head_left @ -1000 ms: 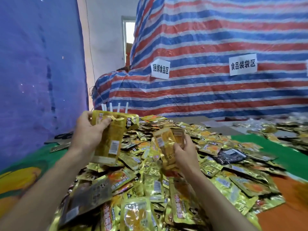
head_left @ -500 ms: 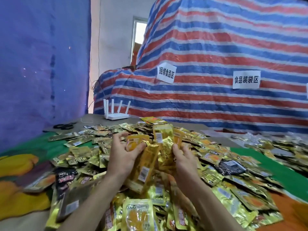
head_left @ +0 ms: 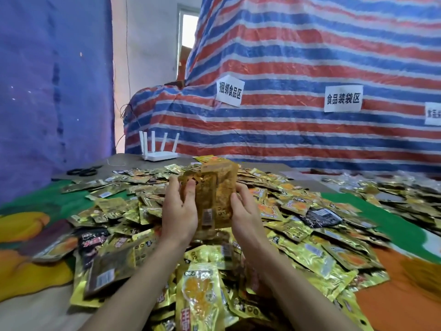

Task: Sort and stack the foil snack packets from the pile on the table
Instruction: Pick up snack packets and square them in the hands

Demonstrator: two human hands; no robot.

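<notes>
At frame centre I see my left hand [head_left: 179,212] and right hand [head_left: 245,211] both gripping an upright bunch of gold packets [head_left: 216,194] above the pile [head_left: 310,237] covering the table [head_left: 28,311].

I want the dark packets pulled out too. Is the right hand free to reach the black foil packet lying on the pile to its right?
Probably not yet: the right hand and left hand both grip the gold packet stack. Nothing covers the black foil packet.
</notes>
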